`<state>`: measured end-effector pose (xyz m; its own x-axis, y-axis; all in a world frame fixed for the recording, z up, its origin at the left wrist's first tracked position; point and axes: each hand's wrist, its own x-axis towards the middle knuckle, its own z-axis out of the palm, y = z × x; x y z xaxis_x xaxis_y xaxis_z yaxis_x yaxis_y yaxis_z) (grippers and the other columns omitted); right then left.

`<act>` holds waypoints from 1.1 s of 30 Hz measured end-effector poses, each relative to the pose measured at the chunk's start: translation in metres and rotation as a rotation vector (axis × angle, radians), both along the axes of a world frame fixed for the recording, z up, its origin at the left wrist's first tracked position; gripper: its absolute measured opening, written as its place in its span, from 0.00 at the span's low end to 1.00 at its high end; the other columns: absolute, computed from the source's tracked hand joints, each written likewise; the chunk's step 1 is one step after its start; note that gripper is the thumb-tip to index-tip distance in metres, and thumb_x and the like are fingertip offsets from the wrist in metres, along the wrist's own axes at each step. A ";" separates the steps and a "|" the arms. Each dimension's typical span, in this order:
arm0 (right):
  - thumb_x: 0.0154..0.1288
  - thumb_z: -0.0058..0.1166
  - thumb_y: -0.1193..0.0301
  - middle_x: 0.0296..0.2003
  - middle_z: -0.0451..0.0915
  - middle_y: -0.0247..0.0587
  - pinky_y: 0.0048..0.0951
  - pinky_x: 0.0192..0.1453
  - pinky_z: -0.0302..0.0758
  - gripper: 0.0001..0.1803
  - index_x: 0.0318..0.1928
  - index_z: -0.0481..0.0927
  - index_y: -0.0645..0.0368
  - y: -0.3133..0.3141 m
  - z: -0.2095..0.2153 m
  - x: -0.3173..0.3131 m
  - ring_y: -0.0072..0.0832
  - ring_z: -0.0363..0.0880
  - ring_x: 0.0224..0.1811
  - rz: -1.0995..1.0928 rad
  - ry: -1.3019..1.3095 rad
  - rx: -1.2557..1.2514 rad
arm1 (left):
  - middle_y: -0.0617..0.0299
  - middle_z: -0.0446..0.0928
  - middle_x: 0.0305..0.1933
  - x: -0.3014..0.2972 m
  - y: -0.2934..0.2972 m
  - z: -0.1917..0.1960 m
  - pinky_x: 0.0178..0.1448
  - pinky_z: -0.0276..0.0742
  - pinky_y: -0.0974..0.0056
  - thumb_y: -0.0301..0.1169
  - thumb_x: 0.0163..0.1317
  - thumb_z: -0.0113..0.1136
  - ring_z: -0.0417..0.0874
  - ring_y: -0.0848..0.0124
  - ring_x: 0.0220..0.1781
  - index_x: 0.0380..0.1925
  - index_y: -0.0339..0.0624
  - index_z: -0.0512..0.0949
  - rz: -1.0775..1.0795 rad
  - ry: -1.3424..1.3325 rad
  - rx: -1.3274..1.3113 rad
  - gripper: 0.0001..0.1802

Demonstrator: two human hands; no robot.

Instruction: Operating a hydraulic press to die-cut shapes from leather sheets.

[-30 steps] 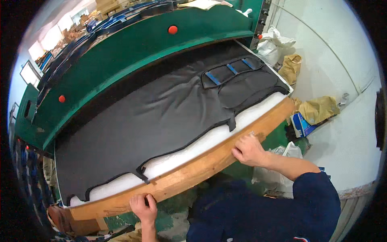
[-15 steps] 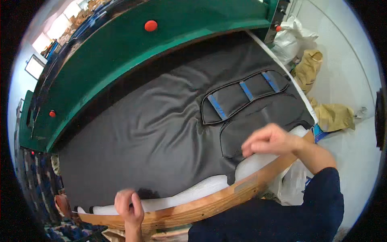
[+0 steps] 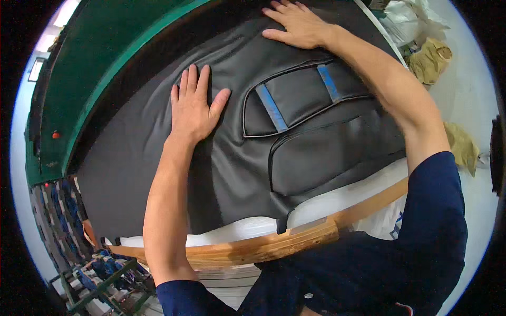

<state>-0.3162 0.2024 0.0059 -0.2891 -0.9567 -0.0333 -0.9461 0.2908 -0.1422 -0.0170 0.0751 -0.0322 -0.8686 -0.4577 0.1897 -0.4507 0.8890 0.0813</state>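
A black cover [image 3: 232, 158] is spread flat, its long axis running from lower left to upper right, with a blue-striped panel [image 3: 300, 97] lying between the hands. It is carried on white padding [image 3: 348, 197] over a wood-edged counter [image 3: 253, 247]; a green wall [image 3: 105, 58] is seen beyond. The left hand [image 3: 194, 105] and right hand [image 3: 298, 23] are pressed flat on the cover, fingers spread, nothing gripped.

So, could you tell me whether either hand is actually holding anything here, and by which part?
Nothing is gripped. The left hand and the right hand both lie flat, fingers spread, pressed on the black cover.
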 end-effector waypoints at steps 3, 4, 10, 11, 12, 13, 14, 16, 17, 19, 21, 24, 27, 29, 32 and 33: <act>0.73 0.35 0.39 0.75 0.52 0.63 0.52 0.81 0.43 0.45 0.75 0.57 0.62 0.000 0.023 -0.005 0.56 0.45 0.79 0.012 0.153 -0.048 | 0.45 0.55 0.79 0.019 -0.018 0.005 0.80 0.46 0.41 0.59 0.69 0.50 0.52 0.51 0.81 0.74 0.45 0.60 0.048 -0.016 -0.065 0.41; 0.73 0.35 0.39 0.75 0.53 0.64 0.53 0.80 0.45 0.44 0.75 0.58 0.63 0.004 0.027 -0.019 0.57 0.47 0.79 0.049 0.148 -0.117 | 0.46 0.55 0.79 0.028 -0.028 0.006 0.80 0.46 0.41 0.57 0.70 0.51 0.52 0.51 0.81 0.74 0.45 0.60 0.083 -0.016 -0.036 0.40; 0.73 0.35 0.39 0.75 0.53 0.64 0.54 0.80 0.46 0.44 0.75 0.57 0.63 -0.005 0.010 -0.035 0.58 0.48 0.78 -0.052 0.119 -0.005 | 0.46 0.50 0.81 0.060 -0.071 0.004 0.81 0.42 0.43 0.60 0.72 0.43 0.47 0.52 0.83 0.76 0.47 0.57 0.220 -0.069 0.062 0.41; 0.73 0.34 0.39 0.75 0.53 0.64 0.54 0.80 0.46 0.44 0.75 0.58 0.63 -0.012 0.005 -0.041 0.58 0.48 0.78 -0.054 0.092 0.025 | 0.46 0.50 0.81 0.061 -0.078 0.002 0.81 0.42 0.44 0.59 0.72 0.44 0.46 0.52 0.83 0.76 0.47 0.57 0.236 -0.118 0.089 0.41; 0.73 0.37 0.41 0.70 0.61 0.66 0.51 0.78 0.53 0.42 0.72 0.63 0.64 -0.013 0.004 -0.047 0.58 0.57 0.74 -0.027 0.175 -0.037 | 0.47 0.50 0.81 0.068 -0.086 0.002 0.81 0.42 0.44 0.58 0.73 0.44 0.46 0.53 0.83 0.76 0.47 0.57 0.261 -0.160 0.044 0.40; 0.72 0.41 0.44 0.63 0.69 0.68 0.49 0.71 0.63 0.39 0.65 0.71 0.66 -0.004 0.013 -0.068 0.57 0.67 0.67 0.031 0.234 -0.164 | 0.48 0.50 0.81 0.071 -0.095 0.009 0.81 0.42 0.44 0.57 0.73 0.44 0.47 0.53 0.83 0.76 0.47 0.57 0.260 -0.139 -0.022 0.39; 0.71 0.45 0.47 0.56 0.75 0.68 0.50 0.64 0.67 0.36 0.60 0.74 0.70 -0.007 0.054 -0.048 0.55 0.72 0.61 -0.036 0.222 0.006 | 0.48 0.50 0.81 0.087 -0.107 0.016 0.81 0.42 0.44 0.57 0.73 0.44 0.47 0.53 0.83 0.76 0.48 0.57 0.305 -0.110 -0.029 0.39; 0.71 0.45 0.47 0.63 0.69 0.61 0.48 0.70 0.59 0.35 0.65 0.69 0.63 0.042 0.007 -0.128 0.51 0.65 0.67 -0.011 0.408 -0.310 | 0.48 0.50 0.81 0.107 -0.122 0.014 0.81 0.41 0.44 0.56 0.74 0.43 0.47 0.54 0.83 0.76 0.48 0.56 0.406 -0.112 0.029 0.38; 0.76 0.36 0.43 0.74 0.58 0.59 0.48 0.80 0.49 0.38 0.74 0.62 0.57 0.045 -0.008 -0.152 0.52 0.53 0.78 -0.132 0.468 -0.210 | 0.48 0.50 0.81 0.115 -0.133 0.004 0.81 0.40 0.44 0.58 0.74 0.41 0.46 0.54 0.83 0.77 0.48 0.56 0.409 -0.026 0.028 0.39; 0.76 0.35 0.42 0.75 0.56 0.58 0.49 0.80 0.48 0.40 0.76 0.59 0.56 0.019 -0.003 -0.140 0.52 0.51 0.79 -0.139 0.437 -0.092 | 0.47 0.49 0.81 0.112 -0.135 0.000 0.82 0.39 0.44 0.59 0.74 0.40 0.46 0.54 0.83 0.77 0.48 0.55 0.473 -0.065 0.080 0.40; 0.76 0.35 0.41 0.75 0.55 0.59 0.51 0.80 0.46 0.41 0.76 0.56 0.56 0.013 -0.009 -0.129 0.52 0.48 0.79 -0.195 0.347 0.012 | 0.49 0.48 0.82 0.113 -0.139 -0.011 0.82 0.38 0.45 0.60 0.73 0.40 0.44 0.54 0.84 0.77 0.48 0.53 0.483 -0.097 0.110 0.41; 0.74 0.40 0.43 0.74 0.57 0.60 0.48 0.80 0.50 0.41 0.75 0.59 0.59 0.028 -0.008 -0.107 0.54 0.52 0.78 -0.168 0.270 -0.084 | 0.49 0.49 0.81 0.105 -0.133 -0.010 0.82 0.39 0.45 0.61 0.72 0.41 0.45 0.55 0.84 0.77 0.47 0.54 0.480 -0.064 0.124 0.42; 0.68 0.56 0.54 0.68 0.68 0.59 0.43 0.75 0.62 0.35 0.68 0.69 0.63 0.041 0.018 -0.059 0.51 0.64 0.73 0.062 0.237 -0.321 | 0.49 0.49 0.81 0.095 -0.135 -0.003 0.82 0.40 0.44 0.62 0.72 0.41 0.46 0.55 0.83 0.77 0.47 0.55 0.476 -0.043 0.084 0.42; 0.63 0.61 0.63 0.57 0.78 0.57 0.42 0.64 0.74 0.26 0.58 0.77 0.64 0.047 0.036 0.011 0.48 0.77 0.60 0.118 -0.011 -0.424 | 0.48 0.49 0.81 0.089 -0.138 -0.010 0.82 0.40 0.43 0.63 0.71 0.41 0.46 0.54 0.83 0.76 0.46 0.56 0.483 -0.051 0.080 0.43; 0.61 0.63 0.70 0.43 0.83 0.51 0.39 0.51 0.80 0.19 0.50 0.80 0.67 0.045 0.049 0.082 0.43 0.83 0.45 -0.013 -0.308 -0.198 | 0.48 0.49 0.81 0.075 -0.148 -0.014 0.81 0.40 0.42 0.64 0.70 0.40 0.46 0.53 0.83 0.76 0.45 0.56 0.470 -0.009 0.112 0.45; 0.60 0.63 0.69 0.39 0.83 0.51 0.39 0.49 0.80 0.18 0.48 0.80 0.68 0.042 0.044 0.092 0.44 0.84 0.41 -0.055 -0.305 -0.151 | 0.47 0.49 0.81 0.068 -0.151 -0.014 0.82 0.40 0.42 0.64 0.70 0.40 0.46 0.53 0.83 0.76 0.45 0.56 0.461 -0.014 0.116 0.45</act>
